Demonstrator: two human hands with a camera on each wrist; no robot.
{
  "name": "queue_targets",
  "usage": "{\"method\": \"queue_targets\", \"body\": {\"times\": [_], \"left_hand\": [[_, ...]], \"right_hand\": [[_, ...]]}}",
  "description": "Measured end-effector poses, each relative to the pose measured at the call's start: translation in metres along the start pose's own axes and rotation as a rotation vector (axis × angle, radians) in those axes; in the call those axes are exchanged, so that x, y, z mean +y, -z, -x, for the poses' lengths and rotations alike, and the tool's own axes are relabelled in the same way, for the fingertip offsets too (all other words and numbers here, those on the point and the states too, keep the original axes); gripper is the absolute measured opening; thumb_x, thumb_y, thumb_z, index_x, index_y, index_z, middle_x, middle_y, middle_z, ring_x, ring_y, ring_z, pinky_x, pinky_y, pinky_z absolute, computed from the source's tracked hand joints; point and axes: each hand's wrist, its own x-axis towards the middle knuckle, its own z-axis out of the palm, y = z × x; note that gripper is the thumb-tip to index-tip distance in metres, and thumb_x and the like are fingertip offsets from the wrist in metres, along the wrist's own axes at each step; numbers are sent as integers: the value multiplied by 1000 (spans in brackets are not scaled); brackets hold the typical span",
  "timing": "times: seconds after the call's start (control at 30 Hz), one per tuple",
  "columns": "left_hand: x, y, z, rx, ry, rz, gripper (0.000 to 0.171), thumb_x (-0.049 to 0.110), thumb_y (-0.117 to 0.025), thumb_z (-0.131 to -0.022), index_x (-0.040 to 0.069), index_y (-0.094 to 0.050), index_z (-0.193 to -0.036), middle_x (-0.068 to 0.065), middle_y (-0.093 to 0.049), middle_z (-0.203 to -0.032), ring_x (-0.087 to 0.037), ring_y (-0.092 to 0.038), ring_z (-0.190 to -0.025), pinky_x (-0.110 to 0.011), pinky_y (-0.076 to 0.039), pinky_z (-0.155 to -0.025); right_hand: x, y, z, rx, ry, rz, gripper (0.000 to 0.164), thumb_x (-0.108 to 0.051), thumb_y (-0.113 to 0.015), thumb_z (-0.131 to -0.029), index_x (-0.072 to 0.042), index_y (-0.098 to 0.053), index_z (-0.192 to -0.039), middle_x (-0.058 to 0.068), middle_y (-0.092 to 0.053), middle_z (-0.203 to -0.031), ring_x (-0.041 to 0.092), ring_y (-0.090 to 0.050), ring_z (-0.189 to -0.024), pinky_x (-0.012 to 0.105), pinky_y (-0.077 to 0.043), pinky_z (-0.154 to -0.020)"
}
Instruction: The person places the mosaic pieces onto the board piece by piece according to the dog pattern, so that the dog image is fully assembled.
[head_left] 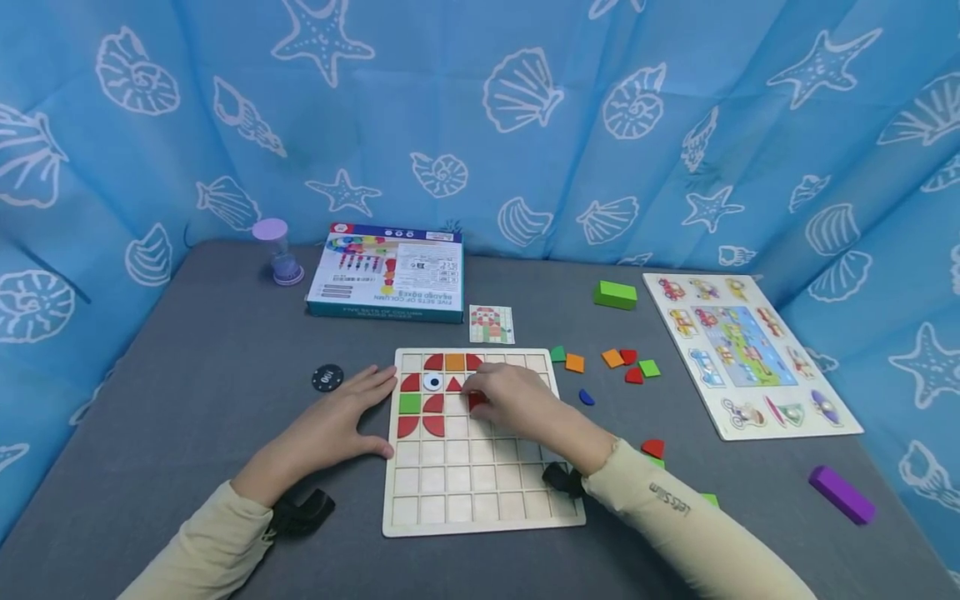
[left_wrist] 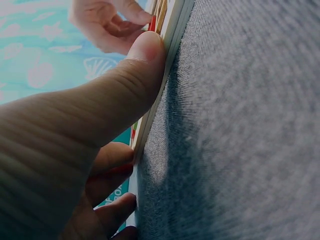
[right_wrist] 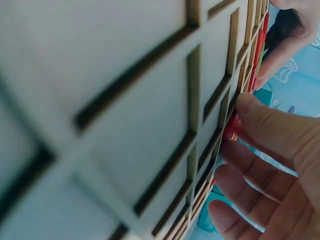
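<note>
Head view: right hand (head_left: 517,402) is pinching a red piece (head_left: 477,401) at the board (head_left: 406,509); left hand (head_left: 330,423), fingers extended, is touching the board's edge; careful corner alignment should be helping.

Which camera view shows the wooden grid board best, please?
The head view, because nearly the whole wooden grid board shows there. The left wrist view shows mainly its edge; the right wrist view, close, slanted squares.

Person's attire: bare left hand (head_left: 330,429) and right hand (head_left: 517,400); cream left sleeve (head_left: 206,546) and matching right sleeve (head_left: 708,542), the latter bearing dark lettering (head_left: 670,499), "Let's Slim"; black left wrist fitting (head_left: 309,513) and black right wrist fitting (head_left: 561,481).
</note>
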Motion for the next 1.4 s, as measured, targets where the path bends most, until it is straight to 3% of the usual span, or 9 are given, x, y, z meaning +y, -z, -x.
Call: {"method": "queue_targets", "body": {"times": [0.13, 0.23, 0.37, 0.5, 0.6, 0.7, 0.9, 1.13, 1.4], "left_hand": [[-1, -1, 0, -3, 10, -3, 96, 58, -67, -61, 13, -32, -138, -1, -25, -146, -26, -15, -135, -48, -25, -103], [0, 0, 0, -5, 11, 3, 96, 58, -67, -62, 13, -32, -139, -1, -24, -146, -26, -15, -135, -48, -25, -103], [1, 1, 1, -7, 13, 8, 95, 57, -68, -62, 13, -32, -139, -1, -24, -146, -26, -15, -135, -49, -24, -103], [1, 0, 1, -8, 26, 1, 95, 57, -68, -62, 13, -32, -139, -1, -25, -146, -26, -15, -135, -49, -25, -103], [0, 0, 1, -5, 29, 3, 95, 57, -68, -62, 13, -32, -139, 0, -25, -146, -26, -15, -135, -49, -25, -103], [0, 0, 1, -2, 25, 6, 95, 57, -68, -62, 14, -32, -139, 0, -25, -146, -26, -15, -135, -49, -25, -103], [1, 0, 0, -3, 24, 5, 96, 58, -67, -62, 13, -32, -139, 0, -24, -146, -26, -15, -135, -49, -25, -103], [2, -1, 0, -4, 24, 4, 95, 57, -67, -63, 14, -31, -139, 0, -24, -146, -26, -15, -135, -50, -25, -102], [2, 0, 0, -8, 35, 1, 95, 57, -68, -62, 13, -32, -139, 0, -24, -146, -26, -15, -135, -50, -24, -103]], "right_hand": [[9, 9, 7, 33, -30, -7, 27, -23, -71, -76, -17, -67, -102, -4, -63, -92, 7, -55, -79, 21, -46, -66], [33, 22, 20, 98, -92, 15, 27, -21, -72, -75, -15, -67, -100, -2, -62, -88, 10, -55, -73, 23, -45, -60], [80, 37, 49, 155, -272, 66, 24, -21, -71, -75, -11, -67, -97, 2, -61, -84, 14, -54, -69, 28, -44, -55], [123, 42, 81, 109, -505, 53, 25, -27, -69, -77, -6, -65, -91, 6, -61, -78, 17, -52, -62, 31, -41, -51], [143, 42, 98, 62, -636, -1, 33, -34, -66, -78, -4, -61, -90, 6, -57, -68, 17, -47, -55, 30, -37, -46], [151, 40, 105, 51, -695, -43, 38, -42, -64, -78, -4, -58, -85, 3, -51, -60, 17, -44, -52, 28, -32, -44], [152, 35, 101, 61, -692, -44, 39, -44, -66, -75, -7, -55, -71, 2, -46, -57, 17, -41, -51, 28, -28, -45], [150, 29, 97, 52, -666, -18, 28, -32, -67, -78, -5, -57, -77, 5, -51, -63, 18, -44, -53, 28, -32, -45], [140, 24, 94, 51, -458, 23, 12, -8, -67, -77, -10, -62, -87, 5, -55, -78, 19, -47, -64, 33, -41, -54]]}}
